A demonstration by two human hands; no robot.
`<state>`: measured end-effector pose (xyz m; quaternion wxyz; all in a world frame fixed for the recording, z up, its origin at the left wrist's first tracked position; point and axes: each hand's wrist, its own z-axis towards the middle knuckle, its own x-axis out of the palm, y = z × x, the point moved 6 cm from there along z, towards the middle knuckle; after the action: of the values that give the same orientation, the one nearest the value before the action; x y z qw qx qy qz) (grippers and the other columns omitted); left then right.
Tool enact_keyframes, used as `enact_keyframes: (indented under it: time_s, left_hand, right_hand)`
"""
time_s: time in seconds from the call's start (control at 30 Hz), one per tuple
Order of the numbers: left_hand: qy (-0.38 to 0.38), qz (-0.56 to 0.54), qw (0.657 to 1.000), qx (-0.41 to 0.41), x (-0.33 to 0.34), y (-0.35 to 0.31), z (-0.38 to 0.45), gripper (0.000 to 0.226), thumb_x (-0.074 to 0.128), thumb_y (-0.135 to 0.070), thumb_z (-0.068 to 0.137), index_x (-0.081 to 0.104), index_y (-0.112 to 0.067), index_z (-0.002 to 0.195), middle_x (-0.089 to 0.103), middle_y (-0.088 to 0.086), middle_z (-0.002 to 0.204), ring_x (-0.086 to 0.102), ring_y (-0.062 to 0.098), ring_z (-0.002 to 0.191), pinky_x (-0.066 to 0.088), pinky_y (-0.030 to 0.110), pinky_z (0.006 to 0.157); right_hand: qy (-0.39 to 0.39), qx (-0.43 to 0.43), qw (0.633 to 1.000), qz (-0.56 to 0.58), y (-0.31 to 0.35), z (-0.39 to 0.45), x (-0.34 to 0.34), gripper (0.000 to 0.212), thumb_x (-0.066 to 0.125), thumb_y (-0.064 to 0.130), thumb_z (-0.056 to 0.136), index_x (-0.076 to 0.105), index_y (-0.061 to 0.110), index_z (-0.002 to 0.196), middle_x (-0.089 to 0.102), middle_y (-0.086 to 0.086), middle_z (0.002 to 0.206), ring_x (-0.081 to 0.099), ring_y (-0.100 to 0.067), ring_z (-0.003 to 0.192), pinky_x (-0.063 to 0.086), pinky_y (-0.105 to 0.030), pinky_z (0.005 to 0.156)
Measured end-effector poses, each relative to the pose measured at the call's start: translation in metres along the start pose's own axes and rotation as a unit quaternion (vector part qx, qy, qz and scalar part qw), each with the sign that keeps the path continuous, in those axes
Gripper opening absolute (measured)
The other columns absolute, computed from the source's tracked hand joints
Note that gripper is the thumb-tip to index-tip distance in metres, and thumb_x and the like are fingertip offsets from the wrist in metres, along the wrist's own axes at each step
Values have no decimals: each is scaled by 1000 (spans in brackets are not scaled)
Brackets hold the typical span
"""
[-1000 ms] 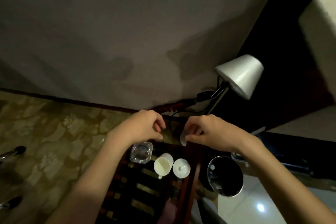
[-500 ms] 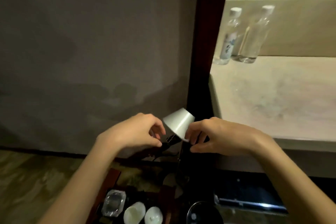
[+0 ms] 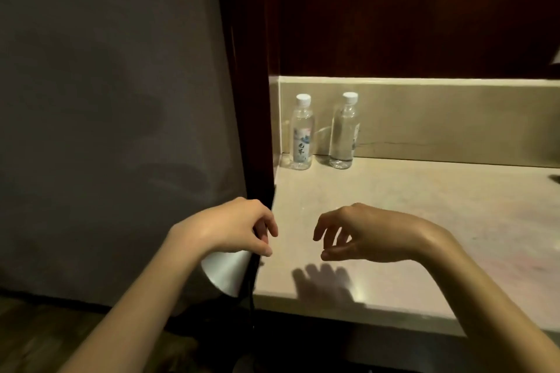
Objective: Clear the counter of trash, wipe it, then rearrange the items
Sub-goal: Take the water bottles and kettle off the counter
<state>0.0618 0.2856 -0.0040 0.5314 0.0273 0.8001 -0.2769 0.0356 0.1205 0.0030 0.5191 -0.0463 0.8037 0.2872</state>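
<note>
Counter (image 3: pixel 394 221), pale stone, spreads from center toward three o'clock, bare of visible trash, with two capped water bottles (image 3: pixel 321 133) upright at twelve o'clock against its back wall. Left hand (image 3: pixel 230 230) and right hand (image 3: pixel 360 233) hover above its front edge, fingers loosely curled, holding nothing. Clearing looks done; whether it was wiped is unclear, and rearranging seems to remain.

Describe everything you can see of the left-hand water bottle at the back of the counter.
The left water bottle is clear plastic with a white screw cap and a pale label bearing a bluish picture and dark characters. It stands upright and capped in the back left corner of the beige counter, near the backsplash, beside a second bottle on its right, with a gap between them. It looks full of clear liquid. Neither hand touches it.
</note>
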Motion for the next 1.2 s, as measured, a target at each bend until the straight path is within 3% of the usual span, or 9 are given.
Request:
enact_keyframes:
  time_s: [0.2, 0.3, 0.37, 0.47, 0.57, 0.67, 0.77, 1.03, 1.2]
  left_hand:
    - [-18, 24, 999, 19, -31, -28, 44, 24, 74, -29, 81, 67, -23, 103, 72, -8, 89, 67, 6, 84, 54, 28, 83]
    - [-20, -31, 999, 22, -37, -31, 69, 21, 72, -29, 84, 68, -19, 102, 73, -4, 83, 70, 7, 78, 53, 22, 71]
    - [-55, -84, 995, 10, -41, -26, 88, 27, 70, -31, 84, 67, -14, 105, 73, 0, 83, 70, 10, 80, 56, 27, 74]
    - [-138, -118, 983, -26, -49, -12, 115, 44, 70, -38, 83, 63, -14, 120, 69, -1, 105, 64, 13, 99, 50, 28, 88]
    - [-156, -189, 969, -31, -47, -6, 141, 52, 70, -33, 85, 51, -17, 131, 57, -4, 120, 54, 13, 111, 41, 27, 91]
    - [-166, -270, 947, -40, -39, 6, 176, 73, 74, -28, 82, 32, -15, 140, 48, -7, 126, 47, 10, 114, 37, 26, 96]
    - [-248, -328, 908, -79, -36, 24, 205, 83, 76, -28, 78, 26, -14, 143, 52, 4, 137, 51, 22, 122, 40, 41, 106]
    - [-352, -378, 847, -124, -33, 35, 243, 71, 76, -22, 80, 36, -3, 135, 51, 13, 135, 50, 29, 122, 39, 34, 100]
    - [-367, -406, 833, -83, -29, 42, 244, 59, 80, -18, 75, 44, -10, 121, 59, 11, 124, 56, 18, 105, 42, 27, 87]
  right_hand:
    - [-32, 43, 998, -14, -37, -1, -31, 34, 64, 37, 89, 60, 22, 119, 66, 8, 112, 63, -13, 98, 51, -31, 88]
    - [-34, 60, 998, -4, -56, 8, -39, 32, 65, 36, 89, 62, 21, 117, 67, 5, 110, 64, -14, 97, 51, -31, 87]
    - [-38, 65, 997, 11, -69, 17, -44, 29, 65, 34, 89, 63, 19, 114, 70, 3, 106, 65, -13, 93, 51, -29, 84]
    - [-56, 86, 994, 46, -93, 34, -51, 28, 63, 32, 90, 63, 15, 113, 71, 1, 98, 63, -11, 80, 49, -25, 75]
    - [-83, 149, 984, 55, -130, 57, -57, 40, 63, 38, 89, 58, 13, 120, 69, -2, 106, 60, -13, 86, 45, -25, 75]
    - [-154, 195, 962, 111, -165, 80, -66, 57, 66, 40, 86, 48, 9, 130, 62, -8, 123, 58, -20, 104, 43, -27, 83]
    - [-238, 194, 933, 187, -184, 104, -75, 65, 71, 34, 83, 42, 5, 134, 55, -12, 130, 54, -23, 115, 41, -28, 89]
    - [-361, 176, 859, 318, -204, 163, -75, 71, 82, 26, 72, 40, 5, 126, 53, -12, 128, 54, -26, 117, 44, -39, 98]
    - [-412, 142, 840, 323, -208, 176, -76, 55, 79, 21, 75, 44, 10, 115, 55, -11, 118, 54, -26, 112, 45, -45, 95]
